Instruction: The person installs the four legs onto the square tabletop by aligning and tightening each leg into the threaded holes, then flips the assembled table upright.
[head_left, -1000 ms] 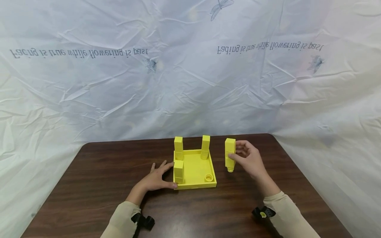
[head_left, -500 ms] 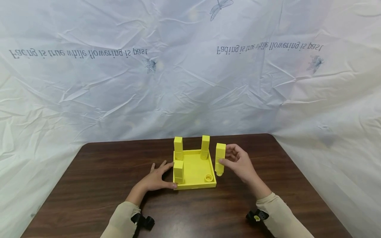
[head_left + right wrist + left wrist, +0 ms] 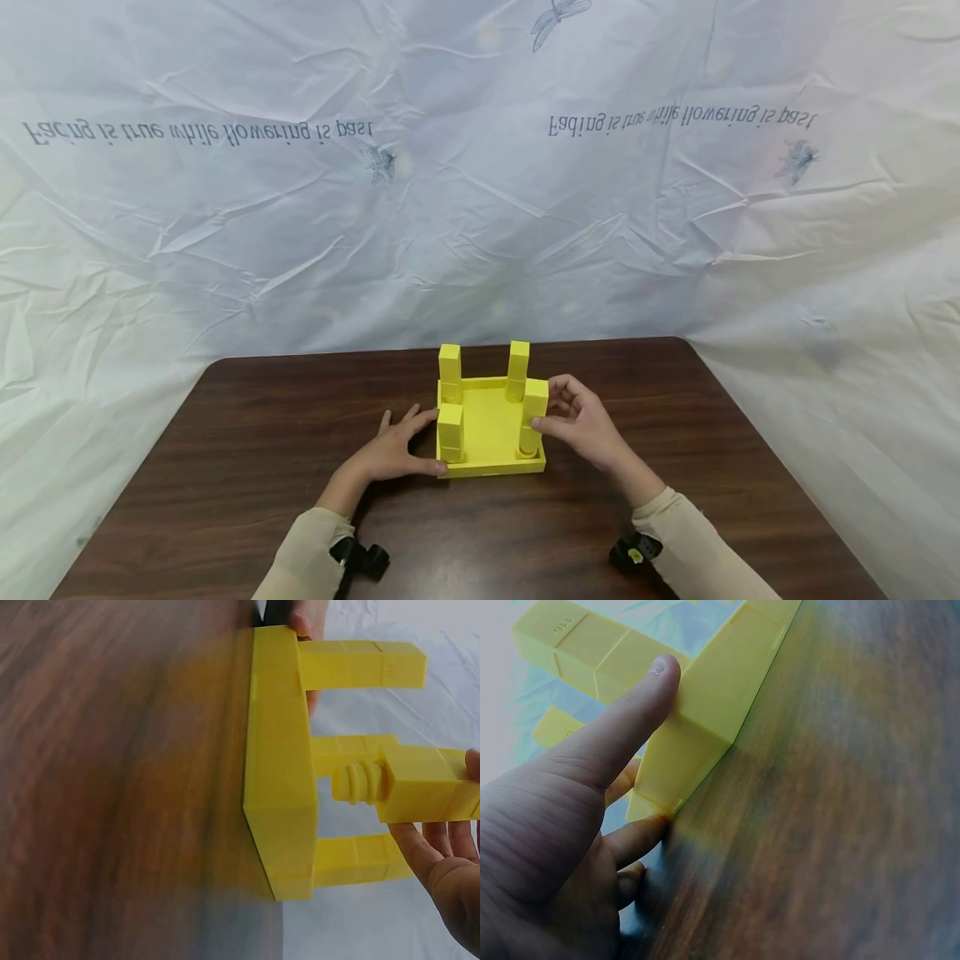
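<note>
A shallow yellow square base (image 3: 491, 427) lies on the table, with yellow square posts standing at three corners: far left (image 3: 450, 367), far right (image 3: 517, 365) and near left (image 3: 450, 427). My left hand (image 3: 392, 450) grips its near left corner, thumb at the front wall and fingers along the left side. Between thumb and fingers my right hand (image 3: 588, 427) holds another square post (image 3: 533, 407), upright over the near right corner. In the right wrist view this held post (image 3: 429, 784) has a threaded end (image 3: 358, 783), just above the base's rim.
The dark wood-grain table (image 3: 300, 417) extends on every side of the base. A wrinkled white cloth (image 3: 480, 208) with printed lettering hangs behind the table's far edge. Black wrist cameras (image 3: 360, 558) are strapped on both sleeves.
The right hand has carried its post leftward and toward me, from beside the base to over the near right corner. The left hand and the base have stayed put.
</note>
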`<state>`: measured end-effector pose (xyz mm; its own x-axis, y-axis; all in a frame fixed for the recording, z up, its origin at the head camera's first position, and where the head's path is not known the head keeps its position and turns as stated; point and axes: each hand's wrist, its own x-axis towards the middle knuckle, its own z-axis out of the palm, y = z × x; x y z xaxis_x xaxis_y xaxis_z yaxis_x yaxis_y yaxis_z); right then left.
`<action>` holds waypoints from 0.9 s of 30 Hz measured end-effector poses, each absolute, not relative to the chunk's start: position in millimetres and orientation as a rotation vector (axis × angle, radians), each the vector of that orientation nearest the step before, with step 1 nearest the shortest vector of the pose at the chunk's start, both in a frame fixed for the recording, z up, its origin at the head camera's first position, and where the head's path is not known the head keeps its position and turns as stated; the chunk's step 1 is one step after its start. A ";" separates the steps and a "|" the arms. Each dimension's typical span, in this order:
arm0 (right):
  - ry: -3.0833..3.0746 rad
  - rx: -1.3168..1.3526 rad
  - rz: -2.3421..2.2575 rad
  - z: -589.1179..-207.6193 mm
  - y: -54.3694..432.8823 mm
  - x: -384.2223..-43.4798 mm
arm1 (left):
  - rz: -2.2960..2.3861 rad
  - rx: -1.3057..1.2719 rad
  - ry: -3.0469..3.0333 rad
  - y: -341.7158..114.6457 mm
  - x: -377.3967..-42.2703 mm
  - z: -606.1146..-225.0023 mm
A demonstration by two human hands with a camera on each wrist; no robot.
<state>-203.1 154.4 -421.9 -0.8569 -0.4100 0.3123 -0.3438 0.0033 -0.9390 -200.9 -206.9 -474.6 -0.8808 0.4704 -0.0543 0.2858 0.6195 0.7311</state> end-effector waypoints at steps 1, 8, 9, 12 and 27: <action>2.184 -0.826 -2.019 -423.1 153.9 -203.2 | 1.114 0.620 2.603 -206.8 -201.0 -474.6; 2.178 -0.843 -2.013 -426.9 152.6 -203.6 | 1.119 0.618 2.597 -206.3 -201.2 -474.7; 2.177 -0.847 -2.013 -427.5 152.6 -204.0 | 1.121 0.617 2.596 -206.4 -201.2 -474.7; 2.175 -0.851 -2.008 -429.6 152.4 -205.1 | 1.122 0.614 2.595 -207.0 -201.1 -474.3; 2.119 -0.851 -1.986 -440.5 156.2 -209.8 | 1.127 0.610 2.594 -206.0 -200.8 -474.6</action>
<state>-209.8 156.2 -440.5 -0.8358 -0.4678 0.2875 -0.3172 -0.0160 -0.9482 -200.8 -206.0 -474.6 -0.8816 0.4682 -0.0589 0.2765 0.6138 0.7395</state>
